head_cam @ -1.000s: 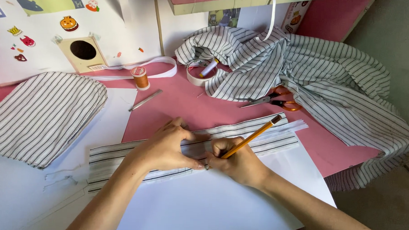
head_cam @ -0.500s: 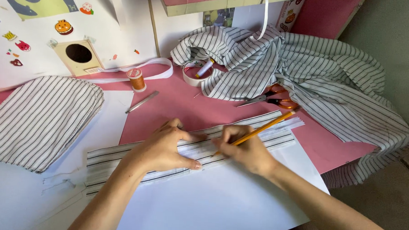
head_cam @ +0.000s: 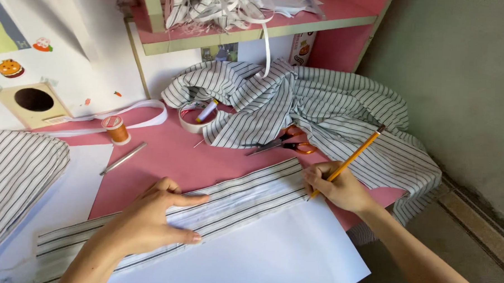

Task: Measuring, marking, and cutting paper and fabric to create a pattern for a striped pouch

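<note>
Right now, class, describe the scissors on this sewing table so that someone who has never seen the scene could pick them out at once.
Start at the pink table and find the big heap of striped cloth at its far side. At the heap's near edge, just beyond the right hand holding a pencil, lie the scissors. Their orange handles set them apart from the plain metal tool and the orange thread spool further left.

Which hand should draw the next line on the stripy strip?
Probably the right hand: it grips the pencil with the tip at the striped fabric strip. The left hand lies flat on the strip, pressing it down.
</note>
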